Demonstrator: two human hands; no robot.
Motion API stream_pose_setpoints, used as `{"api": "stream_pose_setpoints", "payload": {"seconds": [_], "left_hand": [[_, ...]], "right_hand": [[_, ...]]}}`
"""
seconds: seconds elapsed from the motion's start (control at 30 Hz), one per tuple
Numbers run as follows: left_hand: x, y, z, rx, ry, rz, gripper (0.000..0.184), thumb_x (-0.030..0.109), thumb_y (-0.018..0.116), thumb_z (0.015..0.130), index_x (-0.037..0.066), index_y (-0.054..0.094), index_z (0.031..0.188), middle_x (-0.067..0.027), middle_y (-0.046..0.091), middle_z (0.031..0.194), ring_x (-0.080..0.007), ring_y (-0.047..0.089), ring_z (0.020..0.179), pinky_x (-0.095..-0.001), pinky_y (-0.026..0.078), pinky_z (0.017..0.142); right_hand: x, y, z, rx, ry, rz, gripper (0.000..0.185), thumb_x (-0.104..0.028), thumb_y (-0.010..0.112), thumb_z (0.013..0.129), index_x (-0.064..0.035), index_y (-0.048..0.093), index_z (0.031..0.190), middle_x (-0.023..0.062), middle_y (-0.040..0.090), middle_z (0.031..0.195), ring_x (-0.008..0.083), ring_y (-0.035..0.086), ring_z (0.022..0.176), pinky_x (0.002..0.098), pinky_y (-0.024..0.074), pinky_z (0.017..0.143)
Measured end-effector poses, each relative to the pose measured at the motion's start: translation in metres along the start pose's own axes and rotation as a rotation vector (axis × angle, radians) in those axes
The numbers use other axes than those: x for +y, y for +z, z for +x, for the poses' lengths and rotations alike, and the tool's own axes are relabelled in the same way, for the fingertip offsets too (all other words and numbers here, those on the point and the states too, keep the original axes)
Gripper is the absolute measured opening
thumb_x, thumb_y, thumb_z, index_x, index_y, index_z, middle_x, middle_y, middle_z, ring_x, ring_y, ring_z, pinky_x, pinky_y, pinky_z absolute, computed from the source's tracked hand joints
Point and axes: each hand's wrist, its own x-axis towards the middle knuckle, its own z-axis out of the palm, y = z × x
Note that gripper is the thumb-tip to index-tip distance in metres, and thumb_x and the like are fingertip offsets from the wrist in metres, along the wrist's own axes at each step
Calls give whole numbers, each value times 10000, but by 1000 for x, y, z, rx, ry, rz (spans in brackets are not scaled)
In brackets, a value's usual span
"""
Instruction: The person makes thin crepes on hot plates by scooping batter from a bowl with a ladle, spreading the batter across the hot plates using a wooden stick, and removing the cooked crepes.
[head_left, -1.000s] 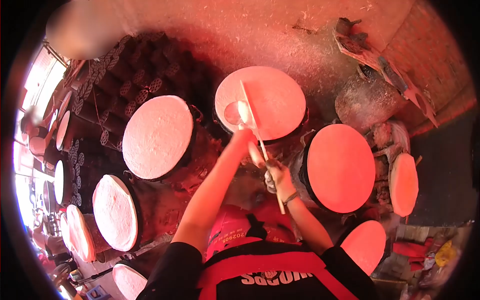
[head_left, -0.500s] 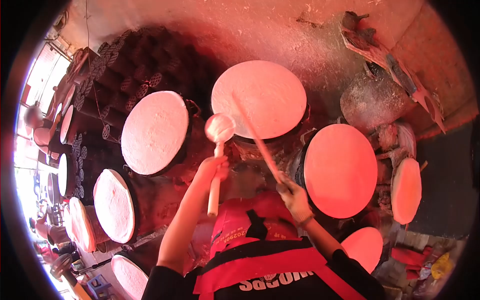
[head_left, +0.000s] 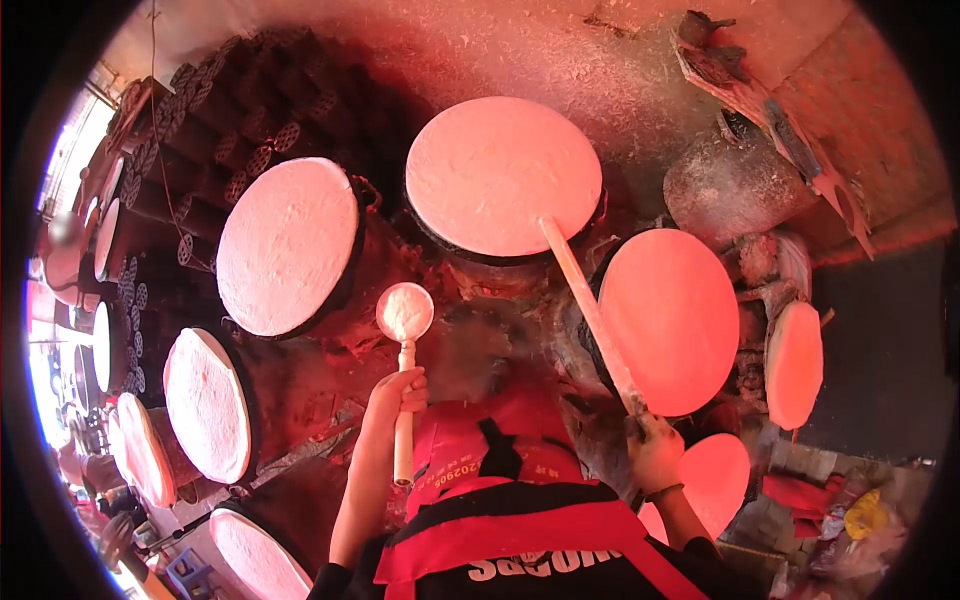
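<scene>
My left hand (head_left: 398, 393) is wrapped round the wooden handle of a ladle (head_left: 406, 312), its bowl filled with pale batter and held over the dark gap between the griddles. In my right hand (head_left: 655, 452) is a long flat wooden stick (head_left: 590, 305). Its far tip lies over the lower edge of the far round griddle's pale batter sheet (head_left: 503, 175). The stick also passes in front of the left rim of the right griddle (head_left: 668, 322), which bears a smooth sheet. To the left is another batter-covered griddle (head_left: 290, 246).
Further batter-covered rounds lie left (head_left: 207, 405), lower left (head_left: 258, 555), lower right (head_left: 715, 485) and far right (head_left: 795, 365). Stacked dark perforated cylinders (head_left: 270, 100) fill the back left. A rough wooden plank (head_left: 770, 115) leans at the back right. Another person (head_left: 65, 260) is at far left.
The ladle has moved down and left, away from the far griddle. My right hand has drawn down and right, and the stick's tip has shifted from the far griddle's middle to its lower edge.
</scene>
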Motion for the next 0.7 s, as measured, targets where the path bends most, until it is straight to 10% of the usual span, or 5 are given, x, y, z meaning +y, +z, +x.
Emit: {"api": "stream_pose_setpoints", "payload": {"seconds": [0.13,0.33,0.47,0.53,0.7], "left_hand": [[10,-4,-25,-21,44,-66,90,78,518,884,33,442,900,-6,433,676,-35,338,452,-163,246,357],[15,-76,-85,-136,194,-68,121,94,524,887,20,474,967,18,416,662,-33,341,465,-175,267,383],[-2,-110,-134,-2,405,-197,63,72,488,885,37,437,897,4,423,664,-41,348,472,-179,275,386],[-15,-126,-159,92,483,-298,72,78,489,890,45,425,887,6,418,662,-37,347,475,-174,274,386],[-65,-180,-206,198,769,-543,65,81,489,896,62,427,904,23,398,666,-29,338,477,-164,270,388]], "right_hand": [[-6,-3,-25,130,-14,-39,330,-115,602,674,-79,613,1002,137,586,822,342,587,727,419,473,633],[-73,55,4,470,-211,266,422,-144,533,907,49,449,1274,199,544,1224,283,527,1139,327,378,964],[-158,113,69,-259,101,776,268,-158,574,873,4,579,1086,63,624,864,157,574,815,315,454,723],[-224,138,74,-176,-521,705,235,-200,562,882,-5,598,1010,85,614,729,209,584,670,365,447,617],[-393,155,44,-431,-1105,269,191,-245,540,866,-59,580,848,171,590,756,396,558,724,445,443,617]]}}
